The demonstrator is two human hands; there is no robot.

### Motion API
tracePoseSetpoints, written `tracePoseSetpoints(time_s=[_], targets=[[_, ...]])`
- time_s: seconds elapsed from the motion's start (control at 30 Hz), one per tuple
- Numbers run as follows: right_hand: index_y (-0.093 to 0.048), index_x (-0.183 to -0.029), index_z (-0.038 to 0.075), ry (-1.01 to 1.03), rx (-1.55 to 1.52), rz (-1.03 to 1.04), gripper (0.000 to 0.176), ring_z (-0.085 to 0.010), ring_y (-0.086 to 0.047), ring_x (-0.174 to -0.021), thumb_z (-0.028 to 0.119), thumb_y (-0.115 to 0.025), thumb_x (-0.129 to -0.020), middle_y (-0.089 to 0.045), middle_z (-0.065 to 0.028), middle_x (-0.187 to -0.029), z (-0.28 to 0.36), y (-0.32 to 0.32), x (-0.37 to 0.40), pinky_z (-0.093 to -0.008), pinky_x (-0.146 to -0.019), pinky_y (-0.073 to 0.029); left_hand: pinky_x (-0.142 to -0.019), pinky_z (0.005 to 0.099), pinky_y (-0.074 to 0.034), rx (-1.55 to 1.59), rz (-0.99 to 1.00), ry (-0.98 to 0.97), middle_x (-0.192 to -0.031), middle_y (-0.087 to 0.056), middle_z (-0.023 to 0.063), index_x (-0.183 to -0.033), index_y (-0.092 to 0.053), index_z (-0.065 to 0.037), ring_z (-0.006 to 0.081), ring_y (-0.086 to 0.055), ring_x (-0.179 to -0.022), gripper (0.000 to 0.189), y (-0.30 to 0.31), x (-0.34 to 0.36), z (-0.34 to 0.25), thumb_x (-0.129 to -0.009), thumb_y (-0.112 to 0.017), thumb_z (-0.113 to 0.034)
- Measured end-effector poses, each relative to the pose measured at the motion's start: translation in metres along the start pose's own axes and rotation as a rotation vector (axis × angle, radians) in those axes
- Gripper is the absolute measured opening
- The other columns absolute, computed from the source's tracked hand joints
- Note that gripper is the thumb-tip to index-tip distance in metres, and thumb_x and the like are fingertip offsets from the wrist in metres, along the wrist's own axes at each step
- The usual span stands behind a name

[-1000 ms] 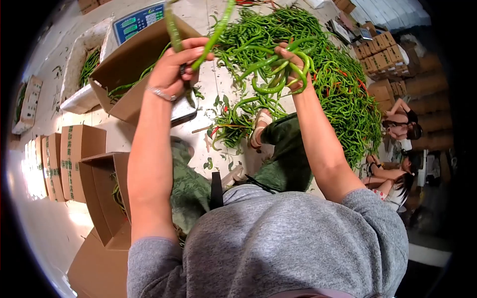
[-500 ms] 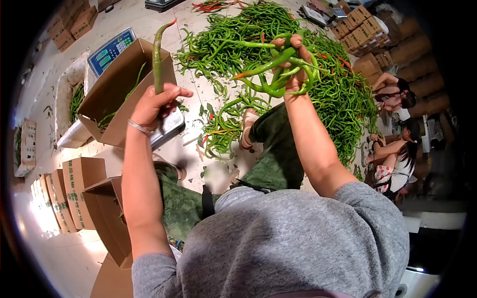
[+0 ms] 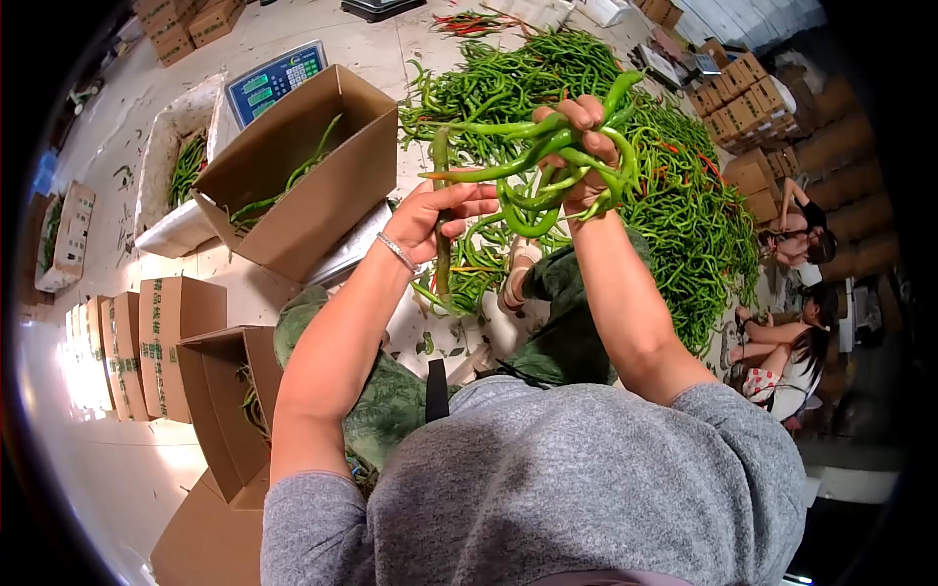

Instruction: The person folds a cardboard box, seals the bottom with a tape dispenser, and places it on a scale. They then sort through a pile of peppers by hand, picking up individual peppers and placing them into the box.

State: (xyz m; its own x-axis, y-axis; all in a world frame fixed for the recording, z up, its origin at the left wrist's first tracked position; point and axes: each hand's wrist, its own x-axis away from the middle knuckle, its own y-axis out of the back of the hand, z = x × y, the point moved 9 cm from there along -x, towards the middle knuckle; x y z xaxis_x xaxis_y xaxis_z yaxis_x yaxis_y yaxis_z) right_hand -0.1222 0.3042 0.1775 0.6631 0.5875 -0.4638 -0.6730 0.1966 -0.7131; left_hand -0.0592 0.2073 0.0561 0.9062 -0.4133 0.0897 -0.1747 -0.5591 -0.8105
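A person's left hand (image 3: 440, 213) is closed around one long green pepper (image 3: 443, 264), held upright. Just beside it, the right hand (image 3: 589, 156) grips a bunch of peppers (image 3: 532, 166). Beyond them, a cardboard box (image 3: 322, 195) sits on a scale (image 3: 277, 80), and a pepper pile (image 3: 684, 215) covers the floor.

The peppers (image 3: 547, 156) are bright green, a few red-tipped. The boxes (image 3: 313, 186) are plain brown cardboard. The sweater (image 3: 586, 488) is grey, the trousers (image 3: 567, 332) mottled green, and the bracelet (image 3: 398, 252) silver.
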Motion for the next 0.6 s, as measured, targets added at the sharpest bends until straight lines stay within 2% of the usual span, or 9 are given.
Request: tracePoseSetpoints(time_s=[0.13, 0.2, 0.27, 0.3, 0.4, 0.47, 0.53, 0.6], targets=[[-0.05, -0.08, 0.016, 0.011, 0.034, -0.043, 0.023, -0.0182, -0.044, -0.09, 0.001, -0.064, -0.07, -0.052, 0.0061, -0.085, -0.016, 0.003, -0.005, -0.027, -0.056, -0.048, -0.04, 0.0132, -0.034, -0.036, -0.166, -0.039, -0.094, -0.059, 0.0104, -0.116, -0.049, 0.0, 0.012, -0.059, -0.079, 0.034, 0.015, 0.001, -0.001, -0.086, -0.059, -0.013], [-0.05, -0.079, 0.015, -0.012, 0.032, -0.013, 0.023, -0.02, -0.046, -0.09, 0.0, -0.064, -0.069, -0.052, 0.0053, -0.084, -0.023, 0.003, -0.008, -0.0283, -0.056, -0.049, -0.04, 0.0137, -0.033, 0.003, -0.166, -0.022, -0.089, -0.059, 0.0075, -0.111, -0.052, -0.001, 0.0119, -0.059, -0.076, 0.03, 0.02, -0.001, 0.002, -0.085, -0.06, -0.013], [-0.051, -0.08, 0.015, -0.029, 0.009, -0.032, 0.023, -0.0243, -0.048, -0.097, -0.001, -0.064, -0.068, -0.052, 0.0041, -0.084, -0.03, 0.004, -0.006, -0.0325, -0.059, -0.053, -0.039, 0.0138, -0.032, 0.044, -0.171, 0.047, -0.088, -0.059, 0.0066, -0.108, -0.053, -0.002, 0.0113, -0.059, -0.073, 0.028, 0.024, -0.004, 0.009, -0.084, -0.061, -0.014], [-0.051, -0.08, 0.015, -0.032, 0.002, -0.026, 0.023, -0.0245, -0.047, -0.097, -0.001, -0.063, -0.069, -0.052, 0.0037, -0.084, -0.032, 0.003, -0.006, -0.0329, -0.059, -0.053, -0.04, 0.0146, -0.03, 0.046, -0.116, 0.073, -0.086, -0.06, 0.0043, -0.106, -0.054, -0.005, 0.0093, -0.057, -0.069, 0.026, 0.018, -0.004, 0.01, -0.083, -0.062, -0.014], [-0.051, -0.081, 0.015, -0.038, 0.022, -0.021, 0.022, -0.0252, -0.047, -0.099, 0.0, -0.063, -0.07, -0.052, 0.0029, -0.086, -0.033, 0.005, -0.006, -0.0339, -0.059, -0.053, -0.041, 0.0155, -0.029, -0.141, -0.159, 0.058, -0.086, -0.06, 0.0025, -0.105, -0.055, -0.006, 0.0068, -0.055, -0.065, 0.024, 0.012, 0.003, 0.003, -0.082, -0.062, -0.013], [-0.052, -0.081, 0.015, -0.061, 0.032, 0.002, 0.021, -0.0263, -0.047, -0.102, -0.001, -0.062, -0.071, -0.051, 0.001, -0.09, -0.03, 0.012, -0.007, -0.0358, -0.062, -0.054, -0.043, 0.0163, -0.03, -0.178, -0.205, -0.058, -0.083, -0.062, 0.0033, -0.098, -0.056, -0.006, 0.0056, -0.053, -0.061, 0.018, 0.014, 0.004, -0.009, -0.081, -0.061, -0.009], [-0.052, -0.082, 0.014, -0.033, 0.115, -0.061, 0.02, -0.0268, -0.047, -0.104, -0.001, -0.061, -0.072, -0.051, -0.0008, -0.093, -0.021, 0.019, -0.006, -0.0373, -0.065, -0.054, -0.042, 0.0162, -0.032, -0.25, -0.349, -0.164, -0.082, -0.063, 0.0059, -0.097, -0.055, -0.004, 0.0062, -0.051, -0.059, 0.017, 0.023, 0.008, -0.027, -0.081, -0.061, -0.007], [-0.052, -0.083, 0.013, -0.019, 0.165, -0.058, 0.019, -0.0268, -0.047, -0.105, -0.002, -0.058, -0.074, -0.051, -0.0024, -0.097, -0.015, 0.026, -0.004, -0.039, -0.069, -0.052, -0.041, 0.0154, -0.036, -0.278, -0.33, -0.329, -0.083, -0.063, 0.0088, -0.094, -0.054, -0.003, 0.007, -0.05, -0.057, 0.017, 0.023, 0.01, -0.049, -0.08, -0.062, -0.004]])
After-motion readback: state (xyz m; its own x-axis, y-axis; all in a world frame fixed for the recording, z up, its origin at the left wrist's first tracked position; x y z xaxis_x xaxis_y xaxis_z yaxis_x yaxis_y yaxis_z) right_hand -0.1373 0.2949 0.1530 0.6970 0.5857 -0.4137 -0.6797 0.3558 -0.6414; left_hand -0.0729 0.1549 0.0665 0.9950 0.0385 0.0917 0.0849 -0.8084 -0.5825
